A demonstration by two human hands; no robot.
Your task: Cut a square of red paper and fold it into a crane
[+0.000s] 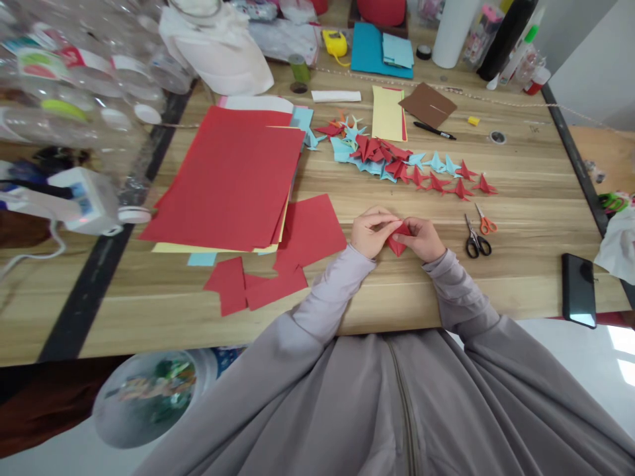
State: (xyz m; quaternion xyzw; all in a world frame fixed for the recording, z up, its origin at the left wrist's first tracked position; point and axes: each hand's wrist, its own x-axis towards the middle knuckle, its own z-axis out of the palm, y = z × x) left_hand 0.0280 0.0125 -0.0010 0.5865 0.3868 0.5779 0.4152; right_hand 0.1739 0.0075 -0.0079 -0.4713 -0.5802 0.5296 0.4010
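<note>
Near the front edge of the wooden table, a small folded red paper (397, 242) is pinched between both hands. My left hand (372, 231) grips its upper left side with thumb and fingers together. Closed on its right side is my right hand (423, 238). Loose red paper pieces (278, 287) and a larger red sheet (315, 231) lie left of my hands. Beyond them is a stack of red sheets (233, 178) with yellow and blue paper under it. Folded red paper figures (381, 151) and light blue ones (436, 162) lie above my hands.
Black scissors (477, 246) and orange scissors (487, 225) lie right of my hands, with a phone (579, 289) near the right edge. Plastic bottles (99, 86) crowd the left. A pen (434, 130), brown paper (427, 104) and a yellow tape measure (335, 43) lie farther back.
</note>
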